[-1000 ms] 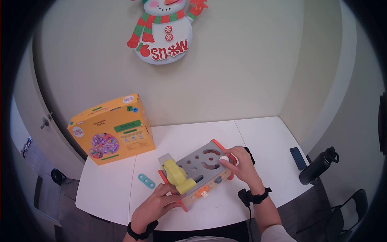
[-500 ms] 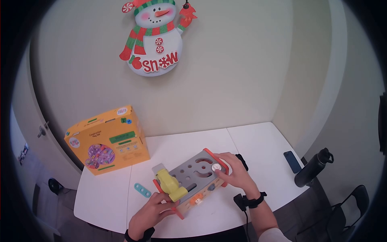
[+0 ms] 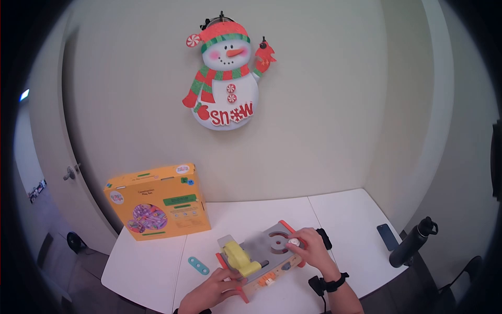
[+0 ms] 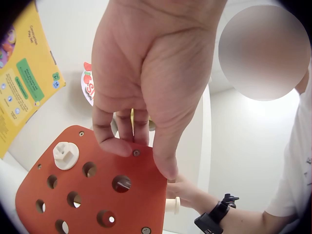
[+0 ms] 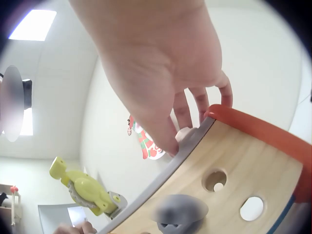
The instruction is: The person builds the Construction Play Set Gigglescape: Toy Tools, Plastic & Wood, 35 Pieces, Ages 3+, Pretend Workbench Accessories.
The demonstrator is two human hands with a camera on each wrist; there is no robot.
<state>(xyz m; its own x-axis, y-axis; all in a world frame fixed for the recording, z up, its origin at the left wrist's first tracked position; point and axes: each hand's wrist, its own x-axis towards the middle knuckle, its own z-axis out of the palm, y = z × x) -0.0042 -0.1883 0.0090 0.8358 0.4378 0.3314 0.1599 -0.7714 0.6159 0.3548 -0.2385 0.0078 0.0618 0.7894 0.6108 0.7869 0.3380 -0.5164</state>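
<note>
A toy workbench (image 3: 261,252) with a grey slotted top, wooden side and red end panels stands at an angle on the white table. My left hand (image 3: 212,290) grips its near left end; the left wrist view shows thumb and fingers over the edge of the red end panel (image 4: 105,168). At the top's right end, my right hand (image 3: 314,251) pinches a round white knob (image 3: 293,242) between thumb and fingers. A yellow-green toy saw (image 3: 238,259) with a grey toothed disc is mounted at the left. Orange (image 3: 267,278) and grey toy pieces (image 5: 180,214) sit on the wooden side.
A teal strip with holes (image 3: 198,265) lies left of the workbench. Behind it stands a yellow play-set box (image 3: 183,214). Beyond my right hand lies a small black object (image 3: 324,238). A phone (image 3: 387,237) and a black bottle (image 3: 410,246) are at the table's right edge.
The head view has tilted up, so the table sits lower in it. Both hands stay at the workbench; my right fingers now come closer over the white knob.
</note>
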